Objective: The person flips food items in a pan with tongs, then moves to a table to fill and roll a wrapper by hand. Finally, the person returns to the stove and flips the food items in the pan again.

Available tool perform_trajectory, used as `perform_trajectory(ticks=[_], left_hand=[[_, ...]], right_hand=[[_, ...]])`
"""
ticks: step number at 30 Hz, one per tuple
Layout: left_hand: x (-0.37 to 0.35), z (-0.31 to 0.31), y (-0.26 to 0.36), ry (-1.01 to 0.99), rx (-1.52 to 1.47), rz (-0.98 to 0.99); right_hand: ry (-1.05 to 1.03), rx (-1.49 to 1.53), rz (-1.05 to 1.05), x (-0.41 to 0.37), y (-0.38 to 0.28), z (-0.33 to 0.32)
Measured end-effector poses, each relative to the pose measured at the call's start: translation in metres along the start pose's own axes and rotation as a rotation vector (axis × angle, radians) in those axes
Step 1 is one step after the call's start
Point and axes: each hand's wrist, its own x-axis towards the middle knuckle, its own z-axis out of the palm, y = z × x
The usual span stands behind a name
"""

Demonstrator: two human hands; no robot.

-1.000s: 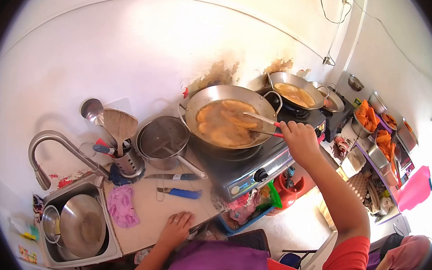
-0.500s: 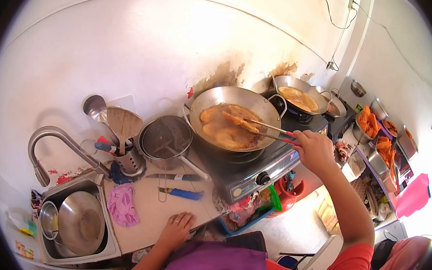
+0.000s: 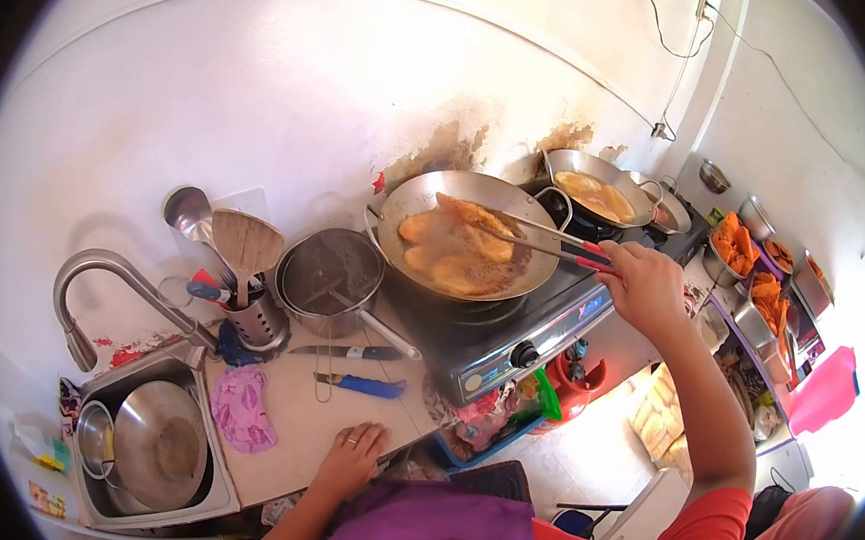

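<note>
My right hand is closed around the red grips of metal tongs. Between the tong tips a golden fried fillet is tilted up above the oil. Other battered pieces lie in the bubbling oil of the large wok, which sits on the black gas stove. With fingers stretched out, my left hand rests flat on the counter edge. A blue-handled knife and a black-handled knife lie beyond it.
A strainer over a pot stands left of the wok, beside a utensil holder. The sink holds a large pan. Further right are a second wok and trays of orange food. A person's leg shows at lower right.
My right hand has moved slightly right and the tongs have lifted the fillet toward the back of the wok, tilting it more. My left hand stays on the counter.
</note>
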Motion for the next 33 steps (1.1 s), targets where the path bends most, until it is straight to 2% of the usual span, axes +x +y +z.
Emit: perform_trajectory(ticks=[7,16,22,28,33], left_hand=[[-0.001,0.002,-0.001,0.007,-0.013,-0.005],[0.0,-0.003,0.001,-0.004,-0.008,-0.002],[-0.002,0.001,-0.001,0.006,0.017,0.007],[-0.001,0.0,-0.001,-0.002,-0.004,0.003],[-0.003,0.01,-0.003,0.016,0.042,0.004]], right_hand=[[-0.052,0.027,0.101,0.006,0.003,0.0],[-0.254,-0.083,0.283,0.012,0.036,0.022],[-0.328,-0.033,0.387,0.027,0.043,0.033],[-0.433,-0.002,0.402,0.039,0.046,0.042],[-0.397,-0.074,0.354,0.041,0.04,0.022]])
